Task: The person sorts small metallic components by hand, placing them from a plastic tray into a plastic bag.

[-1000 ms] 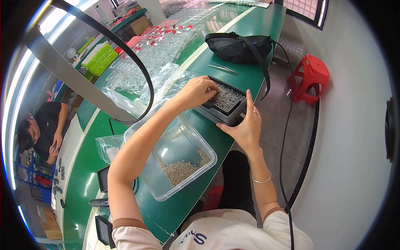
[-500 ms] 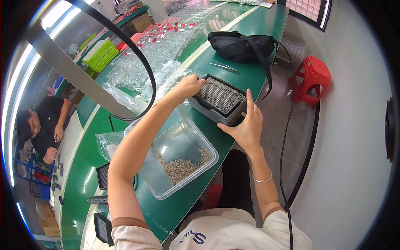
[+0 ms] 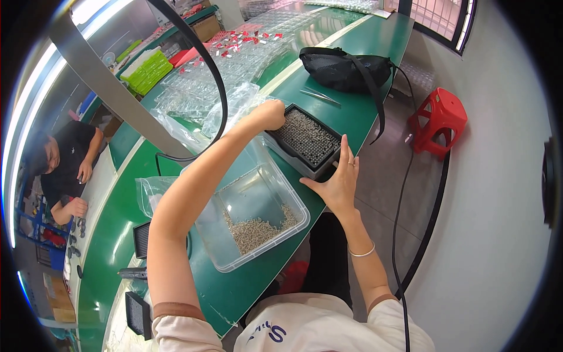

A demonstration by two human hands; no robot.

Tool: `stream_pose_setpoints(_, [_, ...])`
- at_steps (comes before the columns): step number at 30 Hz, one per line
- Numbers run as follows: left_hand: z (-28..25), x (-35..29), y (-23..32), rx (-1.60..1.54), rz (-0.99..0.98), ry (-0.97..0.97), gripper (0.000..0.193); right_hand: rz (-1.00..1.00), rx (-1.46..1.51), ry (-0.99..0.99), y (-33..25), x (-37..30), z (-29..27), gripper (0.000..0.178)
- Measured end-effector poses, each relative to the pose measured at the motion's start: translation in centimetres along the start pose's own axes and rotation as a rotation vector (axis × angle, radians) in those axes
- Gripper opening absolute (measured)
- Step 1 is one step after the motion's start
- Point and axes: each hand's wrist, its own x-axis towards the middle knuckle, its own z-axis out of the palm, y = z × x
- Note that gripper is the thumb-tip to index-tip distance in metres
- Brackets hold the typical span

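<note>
A black rectangular tray (image 3: 306, 139) rests on a grey base (image 3: 316, 173) on the green table. Its gridded plate carries many tiny grey metal pieces, thickest toward the far and right side. My left hand (image 3: 271, 114) is closed on the tray's left end, its fingertips partly hidden. At the opposite end, my right hand (image 3: 341, 182) grips with fingers along the edge and the thumb at the near side. Just left of the tray is a clear plastic bin (image 3: 280, 242) with a loose heap of similar small pieces (image 3: 256, 234) in its near part.
Tweezers (image 3: 319, 97) and a black bag (image 3: 346, 69) lie beyond the tray. Clear plastic packs (image 3: 205, 88) cover the far left. A dark curved cable (image 3: 221, 88) hangs near my left arm. A red stool (image 3: 438, 123) stands right; a co-worker (image 3: 64, 164) sits left.
The metal pieces have spread from the far edge across more of the plate. The tray sits more level, and both hands have stayed at its ends. The view has shifted slightly.
</note>
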Motion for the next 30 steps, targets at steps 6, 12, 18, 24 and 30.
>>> stream_pose_setpoints(6, [-0.3, 0.2, -0.8, -0.074, 0.022, 0.005, 0.033, -0.003, 0.155, -0.013, -0.3, 1.3, -1.9, 0.126])
stream_pose_setpoints(12, [-1.0, -0.7, -0.1, -0.273, -0.106, -0.029, 0.035, -0.033, 0.160, -0.058, -1.0, 2.6, -2.0, 0.121])
stream_pose_setpoints(18, [-1.4, -0.8, 0.3, -0.383, -0.157, -0.073, 0.035, 0.256, 0.782, -0.021, 5.2, 1.7, -2.0, 0.071])
stream_pose_setpoints(24, [-1.1, -0.8, 0.4, -0.375, -0.157, -0.056, 0.041, 0.071, 0.631, -0.145, 5.8, 3.6, -1.7, 0.063])
stream_pose_setpoints(30, [-0.8, -0.5, 0.0, -0.321, -0.138, -0.064, 0.036, -0.043, 0.698, -0.085, 7.3, 3.3, -0.6, 0.073])
